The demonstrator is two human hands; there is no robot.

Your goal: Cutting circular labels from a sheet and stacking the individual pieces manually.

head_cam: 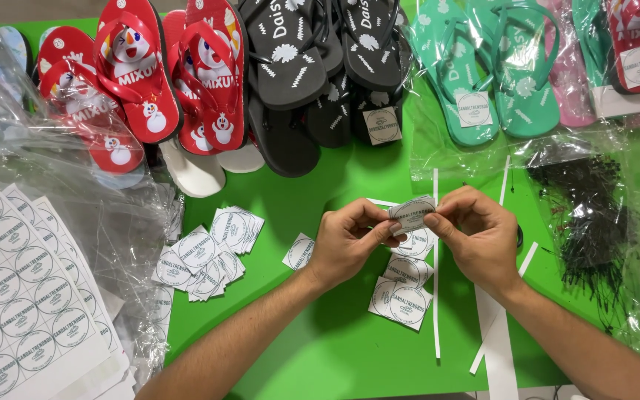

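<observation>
Both of my hands pinch one small white square label (412, 213) with a round printed mark, held above the green table (335, 348). My left hand (347, 241) grips its left side with thumb and fingers. My right hand (474, 233) grips its right side. Under my hands lies a strip of the same labels (405, 285), still joined. To the left sits a loose pile of cut labels (205, 252), and a single one (299, 252) lies near my left wrist.
Sheets of uncut round-mark labels (20, 296) lie at the left under clear plastic bags (75, 178). Red (150, 81), black (312, 67), teal (483, 81) and pink (572, 81) flip-flops line the far edge. Black plastic ties (587, 222) fill a bag at right. White paper offcuts (498, 341) lie near my right forearm.
</observation>
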